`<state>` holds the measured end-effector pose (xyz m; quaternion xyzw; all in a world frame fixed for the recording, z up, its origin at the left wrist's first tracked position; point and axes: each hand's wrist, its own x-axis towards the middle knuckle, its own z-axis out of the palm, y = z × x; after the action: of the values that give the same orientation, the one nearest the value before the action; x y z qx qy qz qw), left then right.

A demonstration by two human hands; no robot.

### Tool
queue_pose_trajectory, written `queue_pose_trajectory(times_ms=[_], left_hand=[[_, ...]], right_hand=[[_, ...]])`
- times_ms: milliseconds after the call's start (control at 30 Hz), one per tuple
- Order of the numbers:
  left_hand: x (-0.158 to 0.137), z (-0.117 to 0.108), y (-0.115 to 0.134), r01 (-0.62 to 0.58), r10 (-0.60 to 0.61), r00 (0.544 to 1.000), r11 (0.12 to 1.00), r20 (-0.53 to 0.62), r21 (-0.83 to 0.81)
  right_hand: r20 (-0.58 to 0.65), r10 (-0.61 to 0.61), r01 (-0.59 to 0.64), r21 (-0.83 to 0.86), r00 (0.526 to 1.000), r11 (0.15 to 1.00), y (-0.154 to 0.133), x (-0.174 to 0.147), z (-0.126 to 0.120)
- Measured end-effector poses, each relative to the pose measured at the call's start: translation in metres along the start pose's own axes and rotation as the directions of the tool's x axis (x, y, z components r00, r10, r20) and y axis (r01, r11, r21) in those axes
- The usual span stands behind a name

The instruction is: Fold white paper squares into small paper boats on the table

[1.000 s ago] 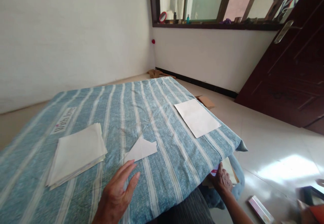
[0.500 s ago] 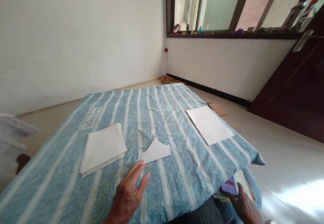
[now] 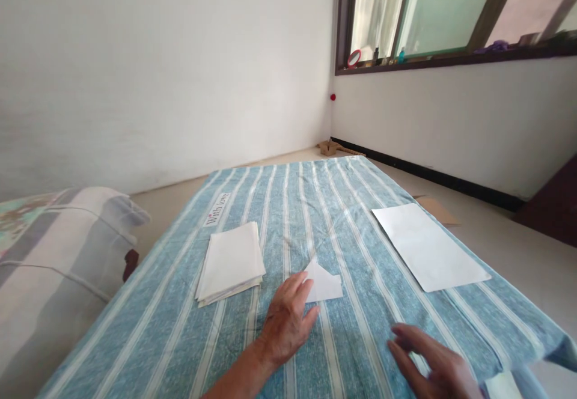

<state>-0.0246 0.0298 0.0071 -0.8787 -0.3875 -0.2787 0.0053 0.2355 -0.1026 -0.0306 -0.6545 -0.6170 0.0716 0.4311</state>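
Observation:
A small folded piece of white paper [image 3: 325,285] lies on the striped blue tablecloth [image 3: 360,333]. My left hand [image 3: 288,312] is at its left edge, fingertips touching or just over the paper, thumb held apart. Over the near part of the cloth, right of the folded paper, is my right hand [image 3: 430,360], its thumb and fingers apart with nothing between them. A stack of white paper sheets [image 3: 232,261] sits to the left. One larger white sheet [image 3: 428,246] lies flat at the right.
A printed "With love" strip [image 3: 216,210] lies at the far left of the cloth. Beside the table on the left is a covered bed [image 3: 67,249]. A pale item [image 3: 502,385] shows below the near right edge. Brown cardboard [image 3: 437,211] lies on the floor beyond.
My right hand has come up from the items below the table edge to over the cloth. My left hand has moved onto the folded paper's edge. The view has turned left.

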Motion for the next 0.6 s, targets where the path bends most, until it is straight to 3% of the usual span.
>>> queue_pose_trajectory(times_ms=[67,167,367,467,600], left_hand=[[0.007,0.001,-0.002,-0.006,0.007,0.999,1.0,0.04,-0.008],[0.01,0.003,-0.006,-0.017,0.018,0.996,1.0,0.084,-0.016],[0.008,0.002,-0.01,-0.038,0.041,0.994,0.999,0.097,-0.032],[0.008,0.003,-0.01,-0.051,0.054,0.996,0.998,0.076,-0.037],[0.008,0.005,-0.013,-0.069,0.07,0.997,0.996,0.022,-0.057]], right_hand=[[0.147,-0.107,0.104,0.027,0.983,0.994,-0.03,0.042,0.022],[0.266,-0.204,0.221,-0.038,0.942,0.974,-0.053,0.085,0.048],[0.412,-0.436,0.493,-0.038,0.8,0.869,-0.062,0.108,0.07],[0.395,-0.532,0.573,0.019,0.749,0.82,-0.061,0.105,0.078],[0.28,-0.615,0.625,0.063,0.737,0.778,-0.052,0.101,0.086]])
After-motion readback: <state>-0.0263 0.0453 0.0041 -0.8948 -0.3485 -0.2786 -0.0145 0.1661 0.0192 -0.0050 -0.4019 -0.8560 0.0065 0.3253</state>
